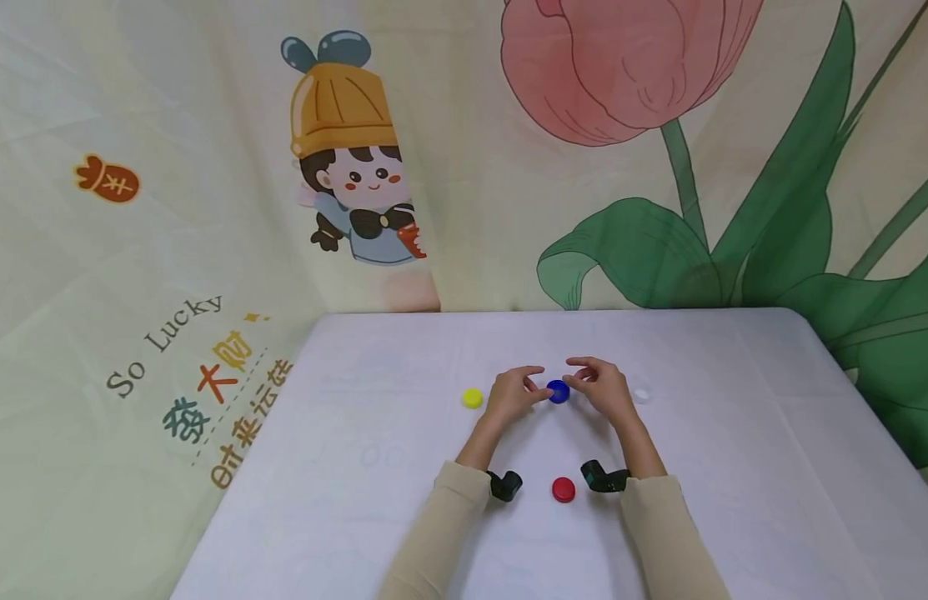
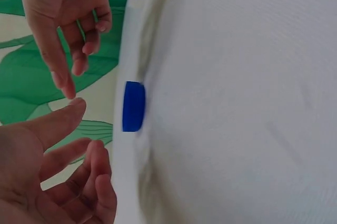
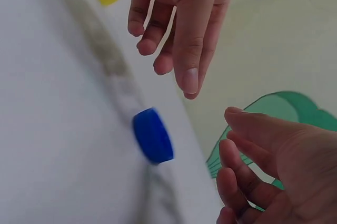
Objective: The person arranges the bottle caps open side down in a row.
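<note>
A round blue cap [image 1: 559, 392] lies on the white table between the two hands. To its left is my left hand [image 1: 513, 393], fingers loosely bent and thumb pointing toward the cap; it holds nothing. My right hand [image 1: 600, 387] mirrors it on the other side, also holding nothing. In the left wrist view the blue cap [image 2: 134, 106] stands apart from both hands, whose thumb and fingertips come close to each other. From the right wrist, the blue cap [image 3: 152, 135] sits clear of the left hand [image 3: 184, 21] and the right hand [image 3: 287, 166].
A yellow cap [image 1: 473, 398] lies left of the left hand, and a red cap [image 1: 564, 490] lies nearer, between the forearms. Beside the right hand is a clear, pale cap [image 1: 642, 395]. A printed cloth [image 1: 464, 167] hangs behind the table [image 1: 343, 500].
</note>
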Tool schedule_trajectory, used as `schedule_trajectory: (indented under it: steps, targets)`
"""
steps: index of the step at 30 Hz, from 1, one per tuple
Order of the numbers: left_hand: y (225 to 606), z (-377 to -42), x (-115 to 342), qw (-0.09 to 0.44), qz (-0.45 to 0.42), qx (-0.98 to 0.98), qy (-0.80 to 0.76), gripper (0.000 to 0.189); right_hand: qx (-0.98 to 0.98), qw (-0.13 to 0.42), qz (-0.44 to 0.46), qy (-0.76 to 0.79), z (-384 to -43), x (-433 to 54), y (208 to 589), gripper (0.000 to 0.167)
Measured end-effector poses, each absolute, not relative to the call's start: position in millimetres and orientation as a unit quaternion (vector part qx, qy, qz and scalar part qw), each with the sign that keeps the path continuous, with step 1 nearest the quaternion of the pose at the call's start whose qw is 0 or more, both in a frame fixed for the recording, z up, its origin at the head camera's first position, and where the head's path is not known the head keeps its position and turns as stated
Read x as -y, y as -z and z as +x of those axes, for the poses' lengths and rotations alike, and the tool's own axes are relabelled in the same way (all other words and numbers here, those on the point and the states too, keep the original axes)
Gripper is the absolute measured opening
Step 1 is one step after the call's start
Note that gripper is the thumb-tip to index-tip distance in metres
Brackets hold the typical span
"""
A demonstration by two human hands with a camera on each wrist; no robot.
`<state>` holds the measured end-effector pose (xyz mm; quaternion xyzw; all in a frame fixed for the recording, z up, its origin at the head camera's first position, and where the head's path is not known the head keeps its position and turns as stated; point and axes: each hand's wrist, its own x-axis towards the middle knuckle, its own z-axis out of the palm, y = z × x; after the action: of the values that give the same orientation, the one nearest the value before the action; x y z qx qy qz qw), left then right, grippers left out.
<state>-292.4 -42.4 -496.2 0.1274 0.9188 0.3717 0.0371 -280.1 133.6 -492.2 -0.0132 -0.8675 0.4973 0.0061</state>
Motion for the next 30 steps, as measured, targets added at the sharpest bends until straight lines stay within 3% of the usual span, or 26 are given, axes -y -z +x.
schedule_trajectory:
  steps: [9,23,30]
  targets:
    - [513,-298,37,0.077,0.120,-0.930,-0.338,0.044,0.877,-0.050,0.001,-0.477,-281,-136,523,0.050]
    - [518,-296,38,0.062,0.114,-0.925,-0.357,0.032,0.880,-0.036,0.002,-0.473,-277,-131,534,0.038]
    - [505,-290,45,0.047,0.153,-0.908,-0.388,0.032,0.883,-0.033,0.033,-0.467,-268,-135,517,0.040]
